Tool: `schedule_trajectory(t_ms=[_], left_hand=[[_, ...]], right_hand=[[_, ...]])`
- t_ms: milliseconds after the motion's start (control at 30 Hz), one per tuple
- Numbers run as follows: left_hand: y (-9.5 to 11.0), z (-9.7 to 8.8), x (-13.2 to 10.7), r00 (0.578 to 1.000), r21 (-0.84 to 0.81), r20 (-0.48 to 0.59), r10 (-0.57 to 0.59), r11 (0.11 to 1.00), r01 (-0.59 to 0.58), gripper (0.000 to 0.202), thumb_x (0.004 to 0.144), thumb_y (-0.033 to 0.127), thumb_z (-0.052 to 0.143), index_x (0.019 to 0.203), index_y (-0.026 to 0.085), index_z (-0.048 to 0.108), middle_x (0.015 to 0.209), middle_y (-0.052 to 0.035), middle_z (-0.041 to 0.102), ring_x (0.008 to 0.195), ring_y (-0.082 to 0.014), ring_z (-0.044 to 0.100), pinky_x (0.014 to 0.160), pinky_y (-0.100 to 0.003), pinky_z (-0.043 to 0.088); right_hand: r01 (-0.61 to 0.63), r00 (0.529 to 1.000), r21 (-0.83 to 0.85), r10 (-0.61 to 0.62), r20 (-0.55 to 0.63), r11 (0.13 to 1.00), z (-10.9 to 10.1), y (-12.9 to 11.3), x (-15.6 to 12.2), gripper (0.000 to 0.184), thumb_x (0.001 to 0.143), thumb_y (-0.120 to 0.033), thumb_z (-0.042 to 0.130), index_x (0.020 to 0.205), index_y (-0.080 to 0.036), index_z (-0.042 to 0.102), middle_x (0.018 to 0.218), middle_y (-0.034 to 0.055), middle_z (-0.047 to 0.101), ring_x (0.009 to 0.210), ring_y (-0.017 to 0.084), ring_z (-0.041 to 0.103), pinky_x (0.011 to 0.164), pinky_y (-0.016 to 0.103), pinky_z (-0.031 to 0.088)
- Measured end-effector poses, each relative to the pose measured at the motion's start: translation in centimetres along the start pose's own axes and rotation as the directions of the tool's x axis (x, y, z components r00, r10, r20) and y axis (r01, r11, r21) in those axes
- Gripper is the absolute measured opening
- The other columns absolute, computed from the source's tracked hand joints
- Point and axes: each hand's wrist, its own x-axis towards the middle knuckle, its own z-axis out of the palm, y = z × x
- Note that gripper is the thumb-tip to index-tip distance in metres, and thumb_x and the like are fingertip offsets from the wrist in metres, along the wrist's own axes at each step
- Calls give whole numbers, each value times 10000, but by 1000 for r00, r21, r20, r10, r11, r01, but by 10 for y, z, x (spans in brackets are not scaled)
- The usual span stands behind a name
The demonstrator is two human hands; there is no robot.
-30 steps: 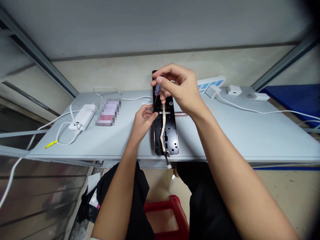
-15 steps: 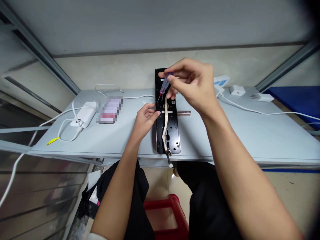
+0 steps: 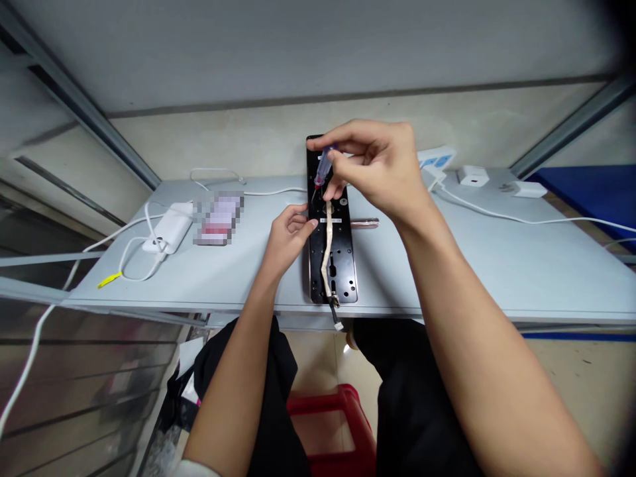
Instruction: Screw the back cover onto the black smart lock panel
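Your left hand [image 3: 289, 233] touches the left edge of the black plate [image 3: 344, 240] on the table [image 3: 223, 281]; can't tell if its fingers pinch. Loose hold could let the plate twist. Screwdriver [image 3: 324, 165] tilts, may skid. Cable [image 3: 326, 248] overhangs the near edge, could snag. Your right hand [image 3: 380, 162] has fingers closed around the screwdriver's handle; wobble could scratch.

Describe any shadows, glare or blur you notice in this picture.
Head view: a soft shadow falls on the table beside the black plate; head view: coarse pixel blocks mask the phone-like slab; head view: the upper-right corner fades to black blur, and a small glare spot shines on the floor.
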Motion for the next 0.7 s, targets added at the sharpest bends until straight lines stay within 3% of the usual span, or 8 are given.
schedule_trajectory(t_ms=[267, 400, 700], left_hand=[[3, 1, 0, 1000, -8, 2, 3, 1000, -3, 275, 882, 197, 828, 1120, 202, 690, 837, 14, 697, 825, -161, 700, 873, -304, 567], [2, 1, 0, 1000, 10, -10, 0, 1000, 0, 288, 875, 209, 847, 1122, 207, 698, 851, 7, 708, 831, -168, 708, 864, -308, 572], [7, 2, 0, 1000, 13, -13, -16, 1000, 16, 271, 875, 188, 832, 1105, 203, 690, 818, 20, 702, 805, -158, 698, 847, -292, 564]], right_hand=[[-24, 999, 17, 24, 34, 1000, 4, -3, 1, 151, 907, -363, 902, 930, -254, 800, 681, -26, 756, 562, 160, 736, 525, 257, 605], [-28, 1000, 14, 28, 12, 1000, 5, -4, 2, 113, 943, -325, 841, 891, -248, 778, 815, -8, 811, 537, 121, 688, 521, 248, 585], [-39, 999, 53, 39, -5, 998, 9, 0, 2, 323, 888, -361, 922, 919, -303, 606, 853, -47, 827, 527, 113, 619, 526, 269, 557]])
